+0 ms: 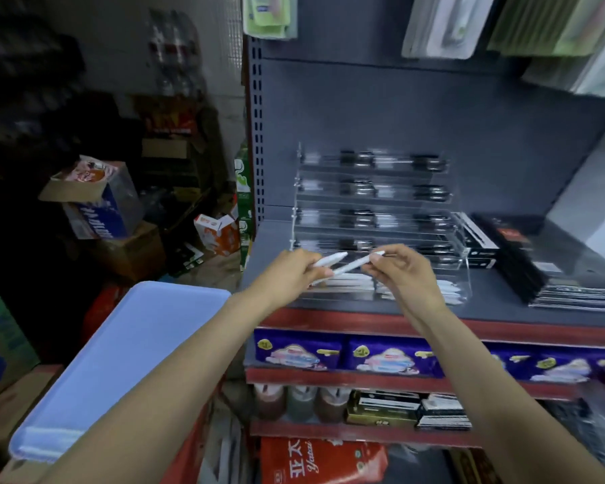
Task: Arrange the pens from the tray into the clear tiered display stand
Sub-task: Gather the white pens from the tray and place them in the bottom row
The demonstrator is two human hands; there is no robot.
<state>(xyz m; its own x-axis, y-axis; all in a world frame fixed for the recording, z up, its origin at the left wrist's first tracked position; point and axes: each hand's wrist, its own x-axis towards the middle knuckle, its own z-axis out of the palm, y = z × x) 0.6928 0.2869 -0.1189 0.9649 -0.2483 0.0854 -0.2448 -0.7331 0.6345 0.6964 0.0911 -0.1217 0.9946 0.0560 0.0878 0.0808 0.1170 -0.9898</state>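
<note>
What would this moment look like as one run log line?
left hand: holds white pen | right hand: holds second white pen | position: before clear tiered display stand | blue tray: few pens left

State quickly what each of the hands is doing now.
Left hand: holding a white pen.
Right hand: holding another white pen.

Red bag (pixel 323 462), bottom shelf: bore large white characters "亚太" with a slanted script line beneath, seemingly "Yatai". Blue carton (pixel 100 218) at left: carried white lettering, too blurred to read. Purple packets (pixel 299 349) and black boxes (pixel 385 406): print was illegible.
</note>
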